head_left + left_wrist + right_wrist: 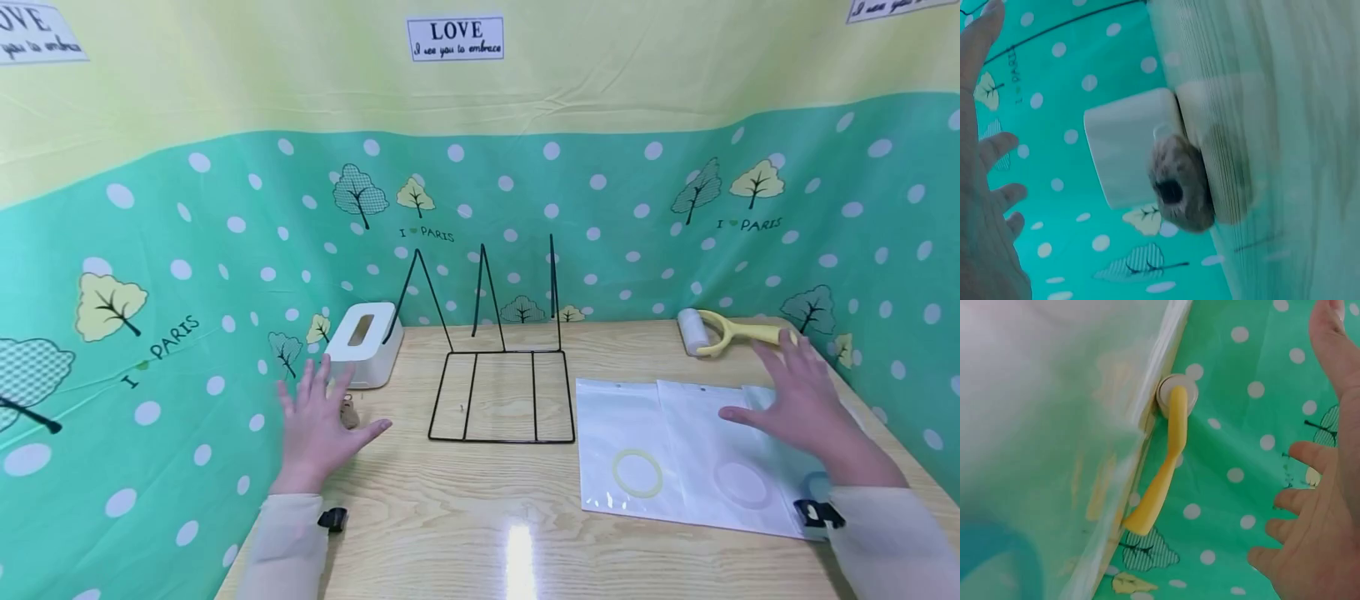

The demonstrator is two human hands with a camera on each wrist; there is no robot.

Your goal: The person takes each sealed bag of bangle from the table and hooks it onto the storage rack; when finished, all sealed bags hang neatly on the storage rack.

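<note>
A person's left hand (318,425) and right hand (810,425) hover over a wooden table (465,517), fingers spread wide, holding nothing.
Near the left hand sit a small brown object (1185,175), hard to identify in the blurred wrist view, and a white slotted box (380,362); mid-table stands a black wire rack (534,396); then clear bags (697,437) with coloured rings lie partly beneath the right hand, a yellow-handled roller (1177,434) just beyond.

2 hands (318,433) (806,408), 3 bags (622,417) (697,425) (776,467), 3 rings (661,476)
1 wire rack (504,352) at 12 o'clock, 1 box (378,354) and 1 furry trinket (348,412) at 10, 1 roller (693,332) at 2.
</note>
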